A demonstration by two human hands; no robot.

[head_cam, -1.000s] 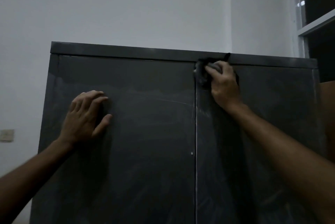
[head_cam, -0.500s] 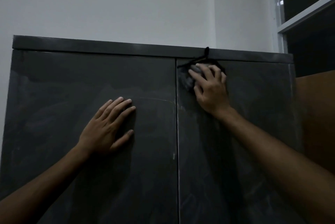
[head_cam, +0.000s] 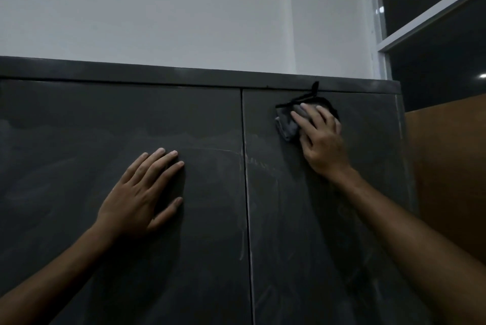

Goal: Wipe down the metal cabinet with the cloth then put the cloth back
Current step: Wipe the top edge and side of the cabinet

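Dim lighting throughout; fine detail hard to read. Dark grey two-door metal cabinet (head_cam: 200, 124) cut off at left and bottom edges, only upper portion in view. Crumpled grey cloth with black edging (head_cam: 288, 122) pressed against upper part of right door, just below top rail, largely covered by right hand (head_cam: 322, 138); extent of cloth under palm hidden. Thin black strip at top of cloth reaching onto top rail, nature unclear. Right-hand fingers straight and close together, laid flat over cloth, thumb not visible. Left hand (head_cam: 139, 193) flat on left door, near centre seam (head_cam: 246, 193), fingers extended and together, thumb spread to the side, holding nothing. Both forearms bare, running out of lower frame. Door surfaces dull, with pale dusty smears and faint scratch marks beside seam. Plain white wall (head_cam: 157, 9) above cabinet. Window with white frame (head_cam: 381, 35) at upper right, dark panes, one small bright reflection. Brown panel (head_cam: 447, 167) to right of cabinet, material undetermined.
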